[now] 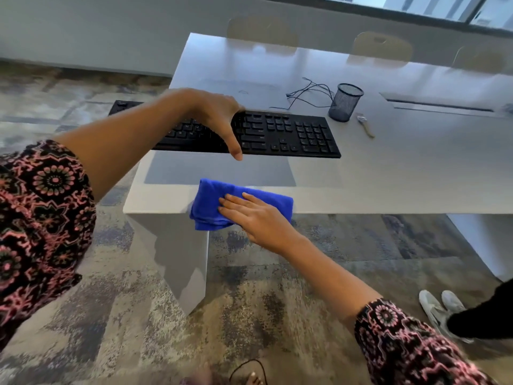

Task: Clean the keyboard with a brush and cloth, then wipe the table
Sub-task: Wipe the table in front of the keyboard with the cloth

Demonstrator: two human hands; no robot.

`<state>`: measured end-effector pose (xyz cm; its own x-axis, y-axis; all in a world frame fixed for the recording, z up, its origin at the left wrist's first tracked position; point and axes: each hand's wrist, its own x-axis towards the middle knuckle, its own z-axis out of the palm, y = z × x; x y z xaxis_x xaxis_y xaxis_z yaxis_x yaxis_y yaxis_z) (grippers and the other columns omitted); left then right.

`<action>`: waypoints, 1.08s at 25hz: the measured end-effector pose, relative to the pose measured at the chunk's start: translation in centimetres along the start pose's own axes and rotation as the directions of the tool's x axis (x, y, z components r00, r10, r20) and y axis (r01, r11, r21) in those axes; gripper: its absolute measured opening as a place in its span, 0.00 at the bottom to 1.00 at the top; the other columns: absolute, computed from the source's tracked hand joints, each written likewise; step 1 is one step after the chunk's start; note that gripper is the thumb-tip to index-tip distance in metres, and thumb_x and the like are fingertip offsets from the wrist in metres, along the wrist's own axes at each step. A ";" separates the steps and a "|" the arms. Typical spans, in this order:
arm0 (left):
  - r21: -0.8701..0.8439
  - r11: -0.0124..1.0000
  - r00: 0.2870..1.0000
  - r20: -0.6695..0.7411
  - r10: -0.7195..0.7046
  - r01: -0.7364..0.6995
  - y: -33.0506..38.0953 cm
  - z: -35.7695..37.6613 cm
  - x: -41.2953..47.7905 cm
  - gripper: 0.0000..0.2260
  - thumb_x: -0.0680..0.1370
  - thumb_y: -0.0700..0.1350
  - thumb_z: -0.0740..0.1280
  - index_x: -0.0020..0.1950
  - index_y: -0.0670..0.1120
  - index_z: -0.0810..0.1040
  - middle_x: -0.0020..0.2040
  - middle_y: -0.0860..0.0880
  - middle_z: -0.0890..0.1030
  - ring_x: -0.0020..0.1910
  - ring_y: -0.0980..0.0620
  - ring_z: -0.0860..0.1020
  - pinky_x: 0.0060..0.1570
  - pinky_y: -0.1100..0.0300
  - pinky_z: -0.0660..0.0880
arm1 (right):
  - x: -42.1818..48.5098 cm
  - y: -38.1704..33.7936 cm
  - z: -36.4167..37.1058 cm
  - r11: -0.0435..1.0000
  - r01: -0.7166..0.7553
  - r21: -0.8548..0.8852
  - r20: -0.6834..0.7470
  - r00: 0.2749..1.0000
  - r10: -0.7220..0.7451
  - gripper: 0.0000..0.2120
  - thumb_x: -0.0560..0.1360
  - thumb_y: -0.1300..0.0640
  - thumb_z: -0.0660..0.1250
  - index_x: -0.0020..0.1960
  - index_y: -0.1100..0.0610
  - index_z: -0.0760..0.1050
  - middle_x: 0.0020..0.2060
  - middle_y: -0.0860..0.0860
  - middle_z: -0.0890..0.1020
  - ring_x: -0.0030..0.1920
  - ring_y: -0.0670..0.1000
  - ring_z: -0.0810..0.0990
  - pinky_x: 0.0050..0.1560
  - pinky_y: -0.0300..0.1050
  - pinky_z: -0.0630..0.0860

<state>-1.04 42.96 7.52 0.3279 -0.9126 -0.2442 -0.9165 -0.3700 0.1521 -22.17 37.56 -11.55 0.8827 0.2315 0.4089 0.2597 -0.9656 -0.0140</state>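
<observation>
Head view is showing your left hand [219, 118] reaching over the black keyboard [277, 134]. Your fingers are curling over its far edge and your thumb [236, 151] is pointing down at its near edge, so you are gripping it across the middle. The keyboard is sitting near the left end of the white bench [388, 173], and its left end is sticking out past the bench edge, over the carpet [249, 315]. You cannot tell if it is lifted or lying flat.

Your right hand [255, 218] is lying flat on the blue cloth [211, 204]. Its fingers [233, 200] are straight and pressing down, not holding. The folded cloth is sitting on the near edge of the bench and hanging over it a little, in front of the keyboard.

The brush [366, 125] is lying on the bench to the right of the keyboard, just beside a black mesh cup [345, 102]. A thin black cable [308, 93] is lying behind the keyboard. White shoes [441, 307] are standing on the carpet at the right.
</observation>
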 end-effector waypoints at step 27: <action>0.034 0.995 0.996 0.003 -0.093 0.092 3.1 0.2 -0.4 0.54 0.57 0.68 0.77 0.76 0.46 0.61 0.70 0.48 0.70 0.67 0.46 0.70 0.68 0.51 0.66 | 1.2 3.0 -2.4 0.968 -0.167 0.189 0.266 0.957 0.113 0.28 0.83 0.41 0.54 0.79 0.52 0.61 0.80 0.52 0.59 0.80 0.49 0.54 0.79 0.52 0.47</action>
<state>-4.11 42.22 7.87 0.4105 -0.8740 -0.2600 -0.8895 -0.4466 0.0966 -21.25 34.70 -8.89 0.9785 0.1442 0.1474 0.1784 -0.9505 -0.2543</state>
